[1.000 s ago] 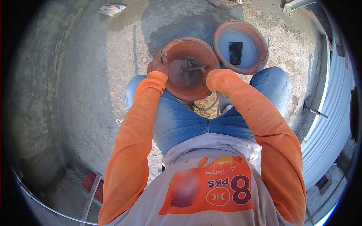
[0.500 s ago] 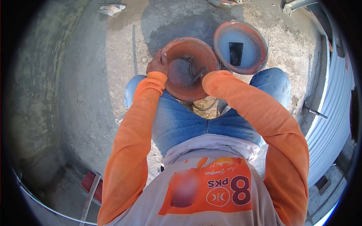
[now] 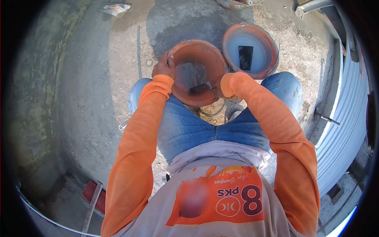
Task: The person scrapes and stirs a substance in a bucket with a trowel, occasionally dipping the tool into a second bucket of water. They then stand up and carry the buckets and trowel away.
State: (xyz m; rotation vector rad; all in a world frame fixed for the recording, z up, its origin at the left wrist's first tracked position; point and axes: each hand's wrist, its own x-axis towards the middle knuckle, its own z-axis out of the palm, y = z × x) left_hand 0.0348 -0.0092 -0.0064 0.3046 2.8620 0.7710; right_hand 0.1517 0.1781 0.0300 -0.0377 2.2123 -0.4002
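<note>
An orange-red bucket (image 3: 197,47) is tilted toward me between my knees, with a dark wet patch at its bottom. My left hand (image 3: 164,67) grips its left rim, thumb over the edge. Inside the right part of the bucket, my right hand (image 3: 217,87) is closed on a dark flat tool (image 3: 200,87), whose exact kind I cannot make out. Touching it at the upper right, a second bucket (image 3: 272,45) holds cloudy whitish liquid, with a black rectangular object (image 3: 245,57) in it.
A crumpled plastic piece (image 3: 115,8) lies on the concrete floor (image 3: 90,79) at the top left. Corrugated sheets (image 3: 345,114) stand along the right. A red block (image 3: 94,196) lies at the lower left, and part of another container (image 3: 233,3) shows at the top.
My right hand has moved down and slightly right inside the bucket, and the dark tool shows more clearly near the lower wall. My left hand stays on the rim.
</note>
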